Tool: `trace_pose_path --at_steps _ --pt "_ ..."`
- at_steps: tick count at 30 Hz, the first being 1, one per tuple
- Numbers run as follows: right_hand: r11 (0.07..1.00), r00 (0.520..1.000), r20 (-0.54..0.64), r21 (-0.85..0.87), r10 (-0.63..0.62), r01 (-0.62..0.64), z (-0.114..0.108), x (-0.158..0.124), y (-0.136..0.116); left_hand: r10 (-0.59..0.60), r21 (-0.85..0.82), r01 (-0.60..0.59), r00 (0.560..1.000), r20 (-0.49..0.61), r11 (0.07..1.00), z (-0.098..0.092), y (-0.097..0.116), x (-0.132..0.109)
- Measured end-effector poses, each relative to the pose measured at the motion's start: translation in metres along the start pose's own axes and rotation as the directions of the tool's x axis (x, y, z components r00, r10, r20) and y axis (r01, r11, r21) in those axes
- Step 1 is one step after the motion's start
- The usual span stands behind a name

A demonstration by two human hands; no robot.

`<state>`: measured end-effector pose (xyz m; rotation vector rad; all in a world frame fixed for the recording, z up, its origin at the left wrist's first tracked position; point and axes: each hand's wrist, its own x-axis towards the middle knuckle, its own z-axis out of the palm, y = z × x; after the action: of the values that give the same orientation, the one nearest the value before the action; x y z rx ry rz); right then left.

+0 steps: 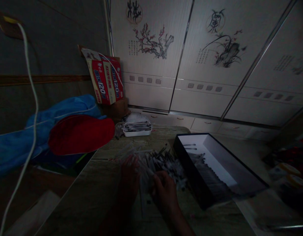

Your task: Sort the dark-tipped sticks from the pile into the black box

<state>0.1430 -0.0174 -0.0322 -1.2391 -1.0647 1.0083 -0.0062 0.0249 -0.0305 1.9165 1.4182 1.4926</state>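
Observation:
Over the middle of a dim table, my left hand (130, 168) is at the clear, thin plastic pieces; its fingers are blurred and dark. To its right, my right hand (163, 186) has its fingers closed on a slim clear piece (146, 167) that slants up to the left. A pile of dark-tipped slender pieces (167, 162) lies just beyond my hands. On the right stands a black box with a white inside (218, 154), holding a row of similar slender pieces (210, 178). A white tray (138, 133) at the far edge holds more of them.
A red cushion-like item (80, 135) and blue cloth (65, 109) lie left of the table (92, 193). Red cartons (107, 80) stand behind. A white cable (34, 108) hangs at the left. Sliding cupboard doors (146, 95) rise beyond the table.

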Motion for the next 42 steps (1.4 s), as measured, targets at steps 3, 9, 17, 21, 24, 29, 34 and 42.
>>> trace_pose_path --at_steps 3,9,17,21,24,29,34,42 --pt "0.995 0.999 -0.034 0.099 0.018 -0.014 -0.004 0.002 0.004 -0.312 -0.264 0.295 0.95 -0.023 0.918 0.0 0.008 0.001" --pt "0.999 0.997 0.056 0.005 -0.05 0.05 -0.004 -0.002 0.002 -0.452 -0.408 0.536 0.844 0.289 0.739 -0.01 0.028 0.008" --pt "0.998 0.989 0.145 -0.058 -0.031 0.04 -0.006 -0.003 0.006 -0.492 -0.49 0.549 0.833 0.252 0.678 -0.011 0.025 0.008" --pt "0.995 0.983 0.179 -0.092 -0.03 0.048 -0.006 -0.001 0.01 -0.493 -0.498 0.546 0.834 0.246 0.674 -0.011 0.022 0.007" --pt "0.99 0.981 0.179 -0.113 -0.069 0.09 -0.006 0.0 0.011 -0.482 -0.457 0.539 0.841 0.245 0.708 -0.012 0.022 0.008" --pt "0.986 0.983 0.141 -0.101 -0.118 0.133 -0.007 -0.002 0.009 -0.471 -0.421 0.518 0.855 0.219 0.745 -0.012 0.022 0.008" --pt "0.987 0.989 0.077 -0.096 -0.123 0.131 -0.006 -0.002 0.013 -0.486 -0.455 0.533 0.844 0.228 0.713 -0.01 0.023 0.007" --pt "0.981 0.983 0.127 -0.12 -0.135 0.15 -0.007 -0.001 0.014 -0.469 -0.447 0.524 0.851 0.237 0.725 -0.011 0.022 0.008"
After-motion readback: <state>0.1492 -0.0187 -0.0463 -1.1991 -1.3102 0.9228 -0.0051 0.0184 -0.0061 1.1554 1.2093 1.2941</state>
